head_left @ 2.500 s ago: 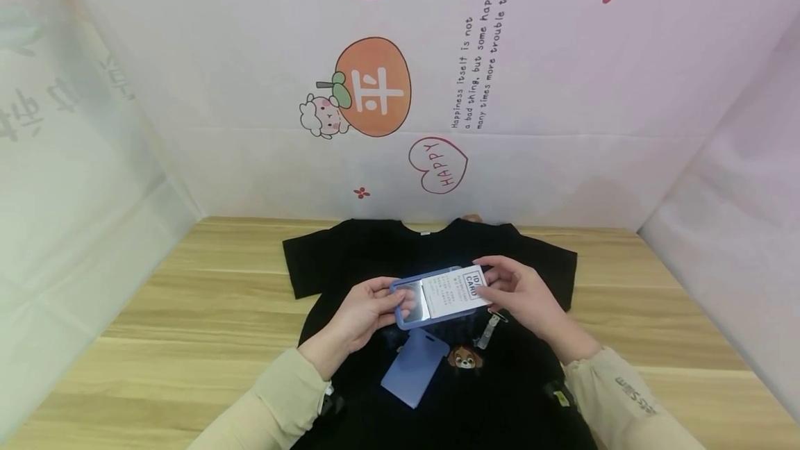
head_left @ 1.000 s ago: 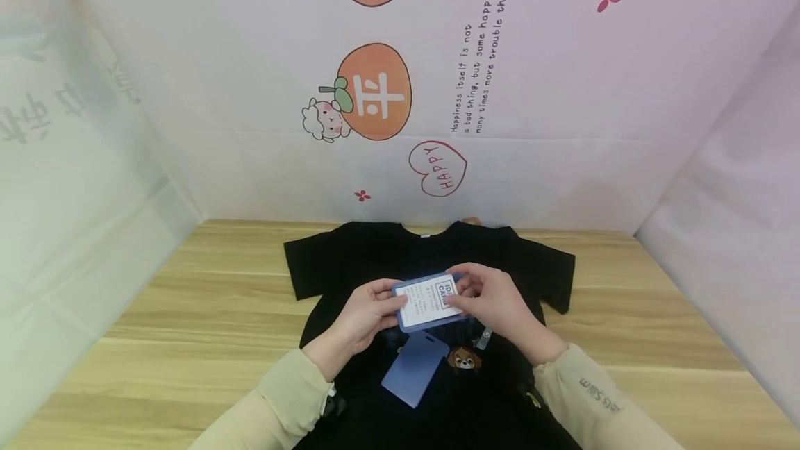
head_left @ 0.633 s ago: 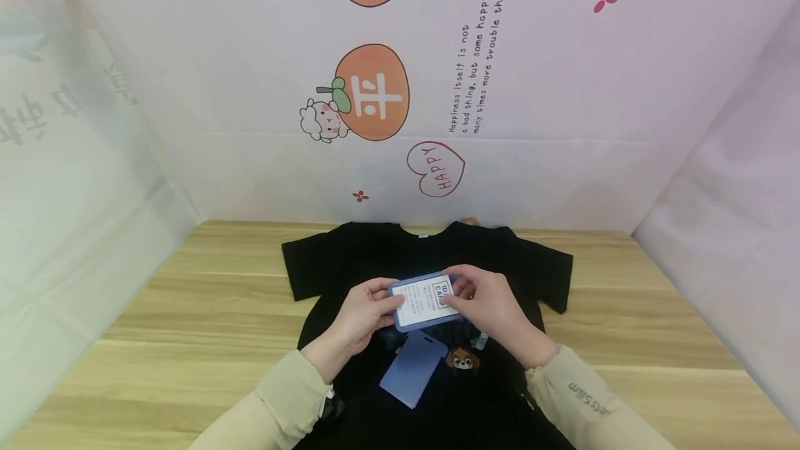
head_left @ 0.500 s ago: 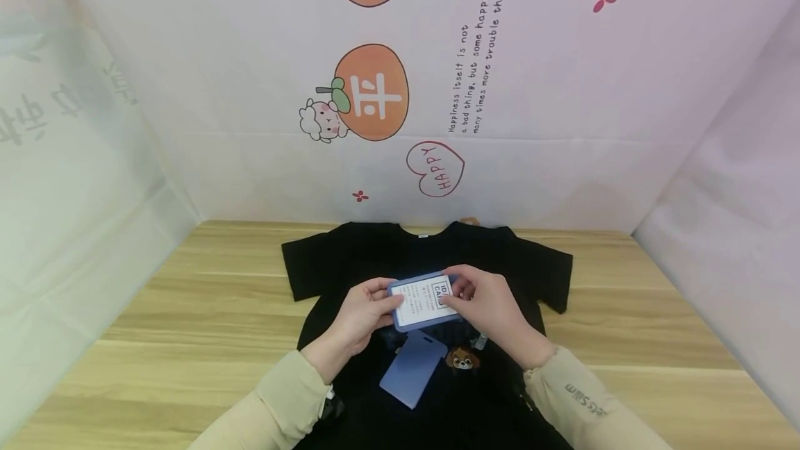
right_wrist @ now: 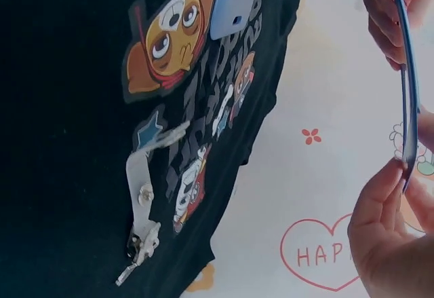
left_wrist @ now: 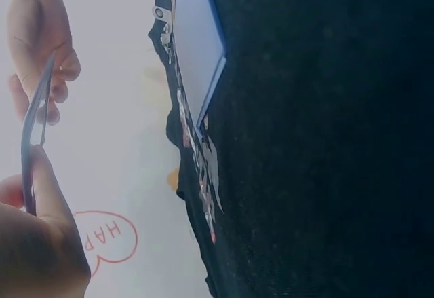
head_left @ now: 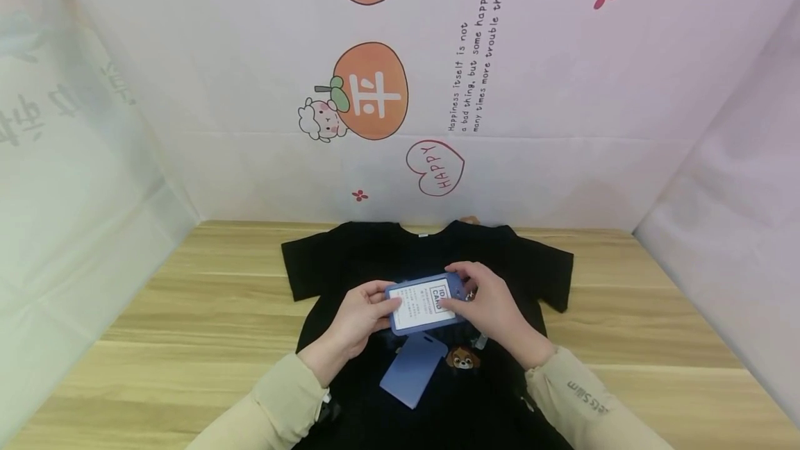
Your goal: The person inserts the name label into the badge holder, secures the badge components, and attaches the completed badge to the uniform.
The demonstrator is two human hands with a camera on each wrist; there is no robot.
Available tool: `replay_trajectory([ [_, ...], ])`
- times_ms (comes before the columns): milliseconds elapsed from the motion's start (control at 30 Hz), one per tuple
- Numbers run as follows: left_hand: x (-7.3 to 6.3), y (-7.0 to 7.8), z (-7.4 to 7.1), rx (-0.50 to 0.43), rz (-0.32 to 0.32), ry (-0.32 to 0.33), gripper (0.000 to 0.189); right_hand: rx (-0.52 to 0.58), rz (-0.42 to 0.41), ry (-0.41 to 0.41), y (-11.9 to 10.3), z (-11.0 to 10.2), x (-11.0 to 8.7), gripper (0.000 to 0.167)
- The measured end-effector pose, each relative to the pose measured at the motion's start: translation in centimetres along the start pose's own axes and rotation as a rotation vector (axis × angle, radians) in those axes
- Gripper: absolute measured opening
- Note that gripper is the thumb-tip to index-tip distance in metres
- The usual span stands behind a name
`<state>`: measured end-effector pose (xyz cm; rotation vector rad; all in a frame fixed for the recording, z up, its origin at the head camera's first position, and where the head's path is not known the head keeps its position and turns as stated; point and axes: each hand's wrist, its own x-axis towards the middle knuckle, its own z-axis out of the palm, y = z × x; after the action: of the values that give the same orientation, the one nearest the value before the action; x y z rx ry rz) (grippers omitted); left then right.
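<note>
A blue ID badge holder is held level between both hands above the black T-shirt. The white ID card lies within its frame, printed side up. My left hand pinches the left end, thumb on top and fingers beneath. My right hand pinches the right end, its thumb over the card's "ID CARD" print. In both wrist views the holder appears edge-on. Below it, a flat blue badge cover with a slot lies on the shirt.
A clear strap with a metal badge clip lies on the shirt near its printed dog face. The shirt is spread over a wooden table. A white printed cloth hangs behind and along both sides.
The ID card, which stuck out past the holder's right end, has slid left into the frame. My right hand moved left with it; lately the holder has tilted slightly, showing more of its rim.
</note>
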<state>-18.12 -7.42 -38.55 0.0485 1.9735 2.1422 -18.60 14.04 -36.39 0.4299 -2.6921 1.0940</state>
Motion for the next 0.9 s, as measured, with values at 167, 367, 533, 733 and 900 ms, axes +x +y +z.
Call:
replay_trajectory([
  [167, -0.3, 0.0, -0.3, 0.021, 0.005, -0.001, 0.030, 0.066, 0.038, -0.048, -0.1, -0.1, -0.1, 0.041],
  [367, -0.5, 0.5, -1.1, 0.035, 0.023, 0.033, 0.027, 0.221, 0.090, -0.063, 0.0, -1.2, 0.2, 0.036],
  [533, -0.6, 1.0, -2.4, 0.028, 0.035, 0.096, 0.024, 0.340, 0.150, -0.134, 0.2, -1.8, 0.5, 0.036],
  [733, -1.0, 1.0, -4.4, 0.022, 0.036, 0.145, 0.024, 0.388, 0.198, -0.319, 0.9, -1.0, 0.6, 0.040],
  [900, -1.3, 1.0, -6.0, 0.036, 0.023, 0.170, 0.027, 0.380, 0.193, -0.463, 1.3, -0.3, 0.7, 0.049],
])
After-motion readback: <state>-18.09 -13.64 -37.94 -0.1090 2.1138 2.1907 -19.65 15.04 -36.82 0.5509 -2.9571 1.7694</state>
